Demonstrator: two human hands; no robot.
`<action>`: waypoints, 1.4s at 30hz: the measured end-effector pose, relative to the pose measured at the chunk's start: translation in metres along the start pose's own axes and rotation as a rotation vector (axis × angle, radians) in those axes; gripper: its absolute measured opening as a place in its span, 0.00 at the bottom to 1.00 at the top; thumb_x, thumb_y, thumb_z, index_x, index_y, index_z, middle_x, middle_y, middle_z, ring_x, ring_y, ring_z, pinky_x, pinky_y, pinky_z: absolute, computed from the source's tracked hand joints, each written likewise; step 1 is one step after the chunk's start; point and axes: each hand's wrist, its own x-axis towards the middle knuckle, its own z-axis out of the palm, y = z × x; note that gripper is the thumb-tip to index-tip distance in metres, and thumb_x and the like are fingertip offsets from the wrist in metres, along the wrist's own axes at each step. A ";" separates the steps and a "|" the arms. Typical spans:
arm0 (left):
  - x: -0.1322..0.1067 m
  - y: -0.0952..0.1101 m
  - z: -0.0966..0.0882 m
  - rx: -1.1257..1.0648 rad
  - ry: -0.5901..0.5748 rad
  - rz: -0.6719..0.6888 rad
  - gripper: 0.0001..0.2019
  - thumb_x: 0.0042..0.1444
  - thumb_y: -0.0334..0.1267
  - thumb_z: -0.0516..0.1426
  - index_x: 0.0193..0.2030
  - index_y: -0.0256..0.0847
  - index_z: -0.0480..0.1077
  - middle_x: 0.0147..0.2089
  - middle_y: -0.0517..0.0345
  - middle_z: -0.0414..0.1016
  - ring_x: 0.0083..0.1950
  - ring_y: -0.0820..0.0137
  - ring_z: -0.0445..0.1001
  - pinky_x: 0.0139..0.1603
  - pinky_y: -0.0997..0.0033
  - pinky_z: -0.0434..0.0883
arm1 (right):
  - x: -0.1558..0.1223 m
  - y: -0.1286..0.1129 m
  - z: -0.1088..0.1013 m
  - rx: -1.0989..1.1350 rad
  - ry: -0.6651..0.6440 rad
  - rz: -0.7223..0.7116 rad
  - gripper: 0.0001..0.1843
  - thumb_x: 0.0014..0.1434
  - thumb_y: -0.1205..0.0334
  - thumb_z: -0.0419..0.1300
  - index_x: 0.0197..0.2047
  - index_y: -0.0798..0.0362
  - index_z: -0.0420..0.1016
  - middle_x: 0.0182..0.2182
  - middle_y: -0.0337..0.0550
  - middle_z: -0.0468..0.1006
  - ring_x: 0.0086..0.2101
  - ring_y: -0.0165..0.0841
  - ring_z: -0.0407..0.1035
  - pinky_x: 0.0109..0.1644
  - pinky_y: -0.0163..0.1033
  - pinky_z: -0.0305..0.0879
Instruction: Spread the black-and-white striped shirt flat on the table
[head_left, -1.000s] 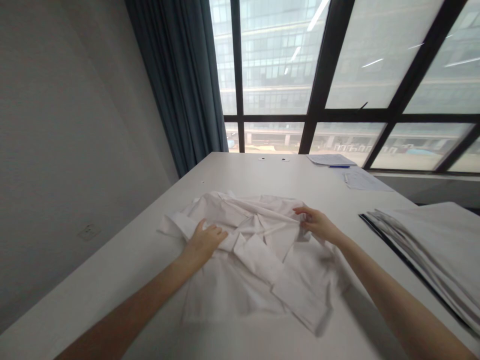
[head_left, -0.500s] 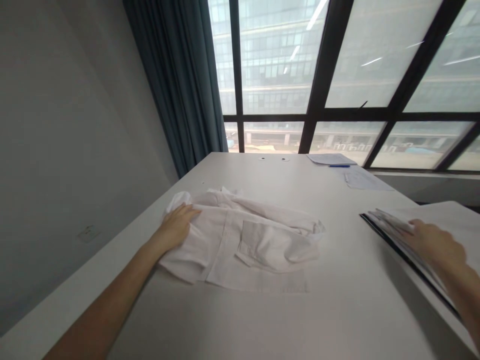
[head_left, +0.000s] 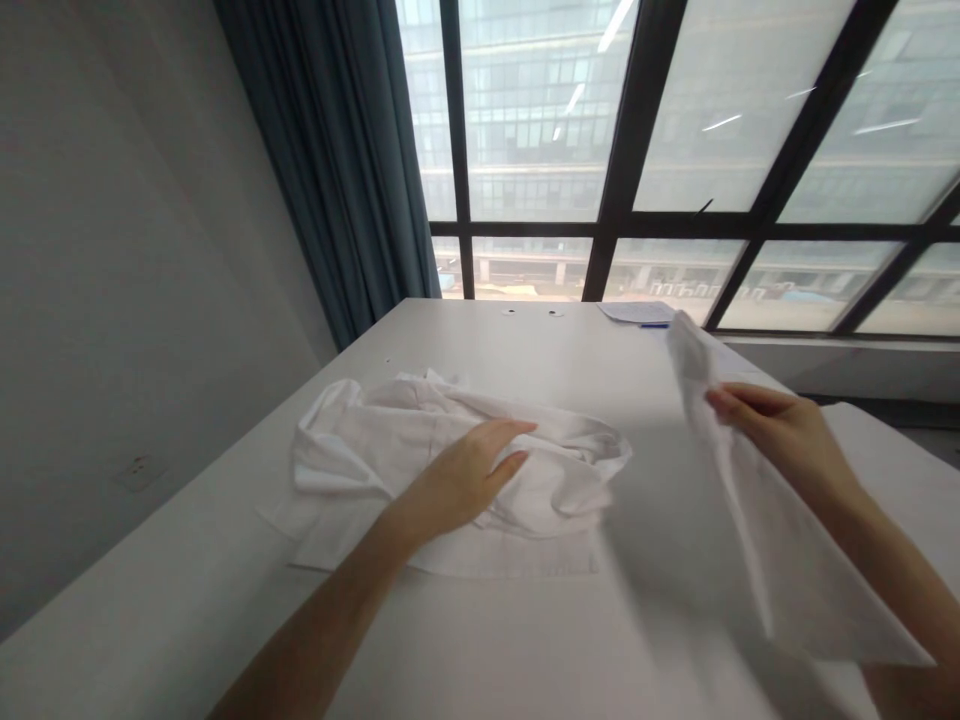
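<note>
A crumpled white shirt [head_left: 360, 450] lies on the white table [head_left: 525, 640] in front of me. My left hand [head_left: 469, 475] rests flat on its middle, fingers stretched out toward the right. My right hand [head_left: 780, 430] is raised above the table's right side and grips a second white garment [head_left: 757, 520] by its upper edge. That garment hangs down from the hand toward the table's near right and hides what lies beneath it.
Sheets of paper with a blue pen [head_left: 652, 322] lie at the table's far end by the window. A dark blue curtain [head_left: 352, 170] hangs at the left of the window. A grey wall [head_left: 112, 250] runs along the table's left edge.
My right hand has lifted a white garment from the stack at the right and brought it toward the middle. My left hand moved from the shirt's left end onto its middle.
</note>
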 end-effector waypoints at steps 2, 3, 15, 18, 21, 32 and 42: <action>0.002 0.021 0.011 -0.178 -0.035 -0.023 0.20 0.66 0.44 0.49 0.62 0.41 0.62 0.61 0.50 0.70 0.62 0.64 0.68 0.62 0.62 0.66 | -0.020 -0.029 0.040 0.216 -0.166 0.073 0.20 0.43 0.44 0.69 0.31 0.52 0.81 0.25 0.43 0.77 0.25 0.32 0.65 0.29 0.39 0.61; 0.002 0.029 0.017 -0.252 -0.050 -0.045 0.22 0.65 0.46 0.51 0.63 0.42 0.61 0.60 0.50 0.70 0.60 0.63 0.70 0.58 0.64 0.69 | -0.029 -0.040 0.059 0.336 -0.281 0.108 0.21 0.42 0.44 0.70 0.31 0.53 0.81 0.24 0.41 0.76 0.23 0.30 0.64 0.28 0.38 0.62; 0.009 -0.030 0.003 -0.189 -0.014 -0.377 0.08 0.58 0.36 0.51 0.36 0.37 0.71 0.40 0.50 0.78 0.44 0.59 0.76 0.46 0.64 0.70 | -0.023 -0.033 0.097 0.407 -0.233 -0.036 0.14 0.57 0.48 0.60 0.36 0.50 0.77 0.25 0.37 0.74 0.26 0.31 0.66 0.28 0.34 0.60; 0.013 -0.045 -0.009 -0.371 0.055 -0.305 0.11 0.57 0.39 0.53 0.41 0.37 0.73 0.42 0.53 0.78 0.45 0.61 0.75 0.47 0.66 0.69 | 0.001 -0.020 0.067 0.143 -0.085 -0.155 0.14 0.58 0.49 0.59 0.36 0.51 0.77 0.24 0.37 0.74 0.25 0.31 0.65 0.28 0.34 0.59; 0.015 -0.057 -0.017 -0.511 0.137 -0.294 0.18 0.56 0.47 0.56 0.46 0.36 0.74 0.42 0.53 0.79 0.44 0.61 0.75 0.43 0.68 0.69 | 0.016 -0.005 0.049 -0.184 -0.029 -0.291 0.14 0.58 0.51 0.58 0.36 0.51 0.78 0.27 0.40 0.77 0.27 0.33 0.68 0.31 0.36 0.61; 0.018 -0.080 -0.005 -0.174 0.290 -0.336 0.18 0.59 0.49 0.49 0.24 0.39 0.63 0.23 0.65 0.59 0.29 0.71 0.61 0.32 0.72 0.58 | -0.057 -0.034 0.127 -0.478 -0.588 -0.847 0.25 0.62 0.58 0.58 0.61 0.51 0.63 0.54 0.51 0.71 0.53 0.42 0.64 0.54 0.47 0.61; 0.013 -0.058 -0.014 -0.459 0.053 -0.297 0.24 0.61 0.56 0.50 0.45 0.35 0.72 0.40 0.52 0.76 0.43 0.62 0.73 0.42 0.67 0.69 | -0.065 -0.020 0.144 -0.319 -0.434 -0.642 0.18 0.55 0.77 0.50 0.45 0.51 0.70 0.40 0.46 0.78 0.41 0.38 0.71 0.42 0.40 0.66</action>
